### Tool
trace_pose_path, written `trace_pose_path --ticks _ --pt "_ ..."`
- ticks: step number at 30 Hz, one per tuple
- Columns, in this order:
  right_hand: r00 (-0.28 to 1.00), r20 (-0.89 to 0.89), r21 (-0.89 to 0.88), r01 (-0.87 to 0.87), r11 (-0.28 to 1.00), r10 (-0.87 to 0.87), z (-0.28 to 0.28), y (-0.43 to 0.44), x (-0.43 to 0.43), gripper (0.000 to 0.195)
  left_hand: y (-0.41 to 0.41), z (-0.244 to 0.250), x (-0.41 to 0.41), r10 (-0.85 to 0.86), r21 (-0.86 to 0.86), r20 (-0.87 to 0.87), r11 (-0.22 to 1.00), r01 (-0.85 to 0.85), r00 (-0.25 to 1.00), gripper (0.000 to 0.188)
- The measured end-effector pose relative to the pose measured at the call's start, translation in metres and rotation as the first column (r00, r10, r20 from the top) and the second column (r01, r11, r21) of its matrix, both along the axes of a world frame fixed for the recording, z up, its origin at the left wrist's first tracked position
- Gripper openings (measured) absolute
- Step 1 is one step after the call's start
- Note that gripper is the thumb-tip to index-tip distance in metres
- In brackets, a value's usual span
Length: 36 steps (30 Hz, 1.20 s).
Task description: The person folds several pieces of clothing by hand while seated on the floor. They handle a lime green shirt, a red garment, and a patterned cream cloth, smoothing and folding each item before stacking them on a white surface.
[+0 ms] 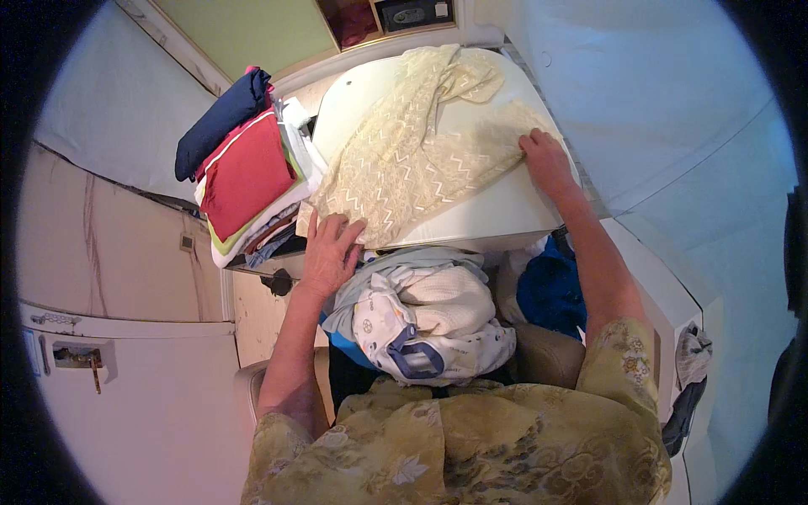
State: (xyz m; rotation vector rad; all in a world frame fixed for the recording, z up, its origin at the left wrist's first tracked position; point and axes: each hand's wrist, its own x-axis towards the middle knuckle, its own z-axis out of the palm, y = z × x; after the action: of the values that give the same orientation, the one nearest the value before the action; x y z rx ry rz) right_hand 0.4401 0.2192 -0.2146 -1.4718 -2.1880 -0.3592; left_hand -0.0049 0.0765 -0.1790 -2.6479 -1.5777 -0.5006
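Note:
A cream patterned garment with white zigzags (404, 158) lies spread, partly bunched at its top, over a white tabletop (499, 211). My left hand (329, 252) rests on its near left corner, fingers apart over the cloth at the table's front edge. At the right, my right hand (546, 158) touches the garment's right end; its fingertips meet the cloth edge, but whether they pinch it is hard to tell. Below the table edge, a heap of clothes with a white printed garment with navy trim (435, 353) sits before my body.
Left of the garment stands a stack of folded clothes, with a red one (249, 177) and a rolled navy one (221, 126) on top. A blue cloth (552, 290) lies below the table at the right. A safe (413, 16) sits in a shelf beyond the table.

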Motion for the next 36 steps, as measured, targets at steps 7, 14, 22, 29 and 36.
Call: trace_pose_path --ticks 7,14,22,29,36 --pt "0.943 -0.303 -0.055 0.128 0.99 -0.139 0.01 -0.047 0.049 0.016 0.0 -0.005 0.013 -0.127 0.016 0.05 0.992 0.126 0.991 0.043" --pt "0.817 -0.508 -0.051 0.289 0.956 -0.274 -0.026 -0.058 0.089 0.024 -0.012 0.014 0.016 -0.136 -0.03 0.059 0.99 0.138 0.989 0.04" --pt "0.67 -0.363 -0.583 0.379 0.719 -0.648 -0.03 -0.026 0.097 0.048 0.001 0.031 0.051 -0.047 0.057 0.16 0.998 0.038 0.986 0.036" --pt "0.687 -0.372 -0.412 0.48 0.774 -0.624 -0.032 -0.017 0.087 0.033 0.016 -0.03 0.082 -0.077 -0.078 0.028 0.994 0.079 0.997 0.072" --pt "0.405 -0.811 -0.326 0.289 0.9 -0.423 -0.057 -0.004 0.112 0.023 0.006 -0.021 0.084 -0.015 -0.127 -0.084 0.992 0.004 0.996 0.078"
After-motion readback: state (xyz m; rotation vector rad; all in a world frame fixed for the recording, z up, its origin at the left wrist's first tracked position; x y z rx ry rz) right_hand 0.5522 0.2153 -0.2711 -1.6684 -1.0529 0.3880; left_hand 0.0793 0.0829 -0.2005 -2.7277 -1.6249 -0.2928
